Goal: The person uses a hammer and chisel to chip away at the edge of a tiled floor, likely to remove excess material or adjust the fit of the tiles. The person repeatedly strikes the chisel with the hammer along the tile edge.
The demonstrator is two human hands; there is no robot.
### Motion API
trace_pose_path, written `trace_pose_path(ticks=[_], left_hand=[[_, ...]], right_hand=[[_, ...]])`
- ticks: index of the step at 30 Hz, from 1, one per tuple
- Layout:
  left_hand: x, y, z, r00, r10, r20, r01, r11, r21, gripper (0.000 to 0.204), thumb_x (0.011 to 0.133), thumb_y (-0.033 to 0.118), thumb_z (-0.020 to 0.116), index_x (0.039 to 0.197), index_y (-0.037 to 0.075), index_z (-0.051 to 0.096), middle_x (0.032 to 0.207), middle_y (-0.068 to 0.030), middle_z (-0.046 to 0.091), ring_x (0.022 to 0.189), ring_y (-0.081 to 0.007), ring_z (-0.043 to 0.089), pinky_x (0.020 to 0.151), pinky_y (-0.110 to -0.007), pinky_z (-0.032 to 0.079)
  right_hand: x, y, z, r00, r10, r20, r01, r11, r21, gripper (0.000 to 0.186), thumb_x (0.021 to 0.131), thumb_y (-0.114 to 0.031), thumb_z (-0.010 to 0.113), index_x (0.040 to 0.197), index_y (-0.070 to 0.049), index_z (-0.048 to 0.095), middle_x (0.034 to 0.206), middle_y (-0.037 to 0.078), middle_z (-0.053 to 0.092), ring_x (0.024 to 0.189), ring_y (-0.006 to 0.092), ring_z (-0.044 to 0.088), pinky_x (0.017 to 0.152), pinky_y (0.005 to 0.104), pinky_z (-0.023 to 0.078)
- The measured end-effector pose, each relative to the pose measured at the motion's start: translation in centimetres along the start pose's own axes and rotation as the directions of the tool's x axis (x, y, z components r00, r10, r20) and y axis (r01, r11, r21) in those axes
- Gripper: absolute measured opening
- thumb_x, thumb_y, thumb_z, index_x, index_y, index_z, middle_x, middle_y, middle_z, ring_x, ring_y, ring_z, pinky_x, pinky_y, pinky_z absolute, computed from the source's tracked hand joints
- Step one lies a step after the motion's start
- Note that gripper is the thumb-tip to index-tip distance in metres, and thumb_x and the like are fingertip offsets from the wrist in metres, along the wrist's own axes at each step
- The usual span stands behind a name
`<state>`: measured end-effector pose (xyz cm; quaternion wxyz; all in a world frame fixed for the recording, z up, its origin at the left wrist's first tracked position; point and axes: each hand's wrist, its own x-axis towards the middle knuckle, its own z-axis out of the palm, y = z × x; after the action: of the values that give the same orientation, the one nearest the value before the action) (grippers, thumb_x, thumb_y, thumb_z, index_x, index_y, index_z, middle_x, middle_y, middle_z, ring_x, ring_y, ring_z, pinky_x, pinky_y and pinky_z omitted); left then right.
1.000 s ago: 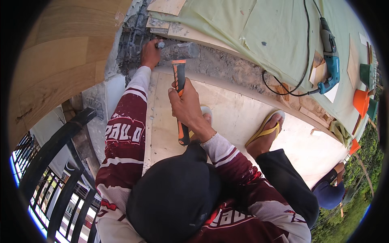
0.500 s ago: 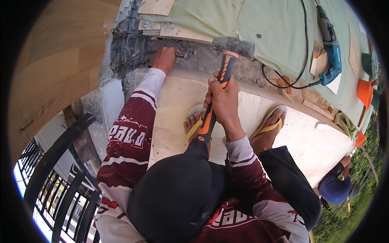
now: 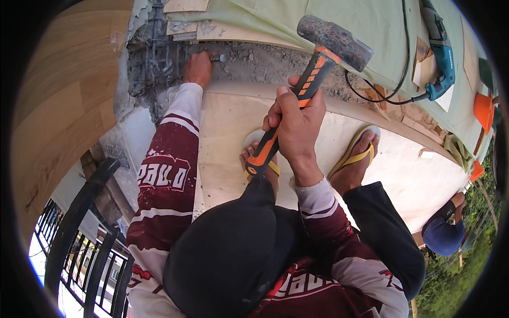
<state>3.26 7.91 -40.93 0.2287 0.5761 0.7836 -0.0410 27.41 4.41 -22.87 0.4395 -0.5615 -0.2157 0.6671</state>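
Observation:
My right hand (image 3: 300, 122) is closed round the black and orange handle of a club hammer (image 3: 339, 42), raised with its heavy, worn steel head up and to the right. My left hand (image 3: 198, 69) grips a metal chisel (image 3: 218, 58) low in a broken concrete channel (image 3: 260, 66). The chisel's round struck end sticks out to the right of my fist; its tip is hidden from view. Just left of that hand, bare rebar (image 3: 156, 61) shows in the chipped-out concrete. The hammer head is well apart from the chisel.
Pale green sheeting (image 3: 371, 21) covers the far side, with a teal power drill (image 3: 441, 63) and its black cord on it. Wood panelling (image 3: 69, 69) curves along the left, above a black railing (image 3: 79, 212). Another person (image 3: 444, 233) is at the lower right. Pale boards (image 3: 228, 116) lie under my sandals.
My right hand has swung the hammer up and to the right, its head now larger and tilted. My left hand still holds the chisel in the channel. The view has shifted slightly.

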Motion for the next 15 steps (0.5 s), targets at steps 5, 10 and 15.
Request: trace_pose_path(ticks=[5, 10, 15], left_hand=[[0.2, -0.2, -0.1, 0.996, 0.083, 0.014, -0.083, 0.997, -0.007, 0.033, 0.086, 0.010, 0.058, 0.115, 0.012, 0.072, 0.103, -0.0242, 0.070, 0.100, -0.0420, 0.067, 0.090, -0.048, 0.053], [0.9, -0.2, 0.0, 0.998, 0.039, 0.041, -0.039, 0.999, -0.015, 0.034, 0.085, 0.008, 0.059, 0.116, 0.014, 0.072, 0.103, -0.0235, 0.070, 0.100, -0.0421, 0.067, 0.091, -0.048, 0.053], [0.7, -0.4, 0.0, 0.998, 0.043, 0.034, -0.043, 0.999, 0.006, 0.034, 0.085, 0.007, 0.060, 0.116, 0.015, 0.073, 0.103, -0.0232, 0.070, 0.099, -0.0419, 0.067, 0.090, -0.048, 0.053]], right_hand=[[0.5, 0.6, 0.2, 0.999, 0.018, -0.027, -0.018, 0.999, 0.027, 0.022, 0.094, -0.006, 0.053, 0.111, 0.002, 0.043, 0.063, 0.004, 0.052, 0.043, 0.0108, 0.051, 0.041, 0.0280, 0.045], [-0.1, 2.5, 0.4, 1.000, -0.004, -0.011, 0.006, 0.992, 0.129, 0.024, 0.092, -0.004, 0.055, 0.113, -0.001, 0.043, 0.067, 0.004, 0.048, 0.044, 0.0115, 0.048, 0.040, 0.0313, 0.046], [-0.8, 4.4, 3.6, 0.992, 0.058, -0.112, -0.029, 0.968, 0.251, 0.021, 0.093, -0.005, 0.052, 0.110, -0.001, 0.041, 0.068, 0.005, 0.049, 0.044, 0.0115, 0.048, 0.041, 0.0311, 0.047]])
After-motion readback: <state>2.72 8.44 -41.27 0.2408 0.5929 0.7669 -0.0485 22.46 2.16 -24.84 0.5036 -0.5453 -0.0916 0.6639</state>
